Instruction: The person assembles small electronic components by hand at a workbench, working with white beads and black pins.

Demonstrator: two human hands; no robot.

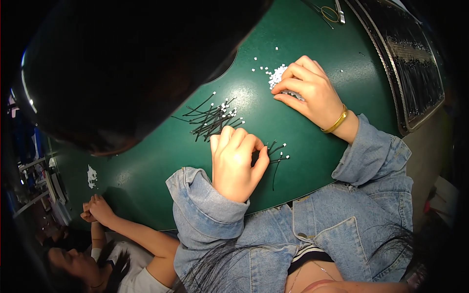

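My left hand (pixel 238 158) is closed, pinching a few short black wires (pixel 278 158) between thumb and forefinger. Small white blocks sit on ends of these wires, which fan out to the right of the hand. Just beyond that hand lies a loose heap of black wires (pixel 210 117), many tipped with the same white blocks. My right hand (pixel 310 90) reaches over a pile of tiny white blocks (pixel 277 77), its thumb and fingertips bent close together at the pile's near side. Whatever those fingertips hold is too small to make out.
A green table (pixel 312 168) carries everything. Black wires fill a long rack (pixel 415 63) at the far right. A yellow ring-shaped coil (pixel 330 13) lies at the top. Dark equipment (pixel 122 63) covers the upper left. A co-worker's hands (pixel 99 210) rest near white pieces (pixel 92 176) at the left.
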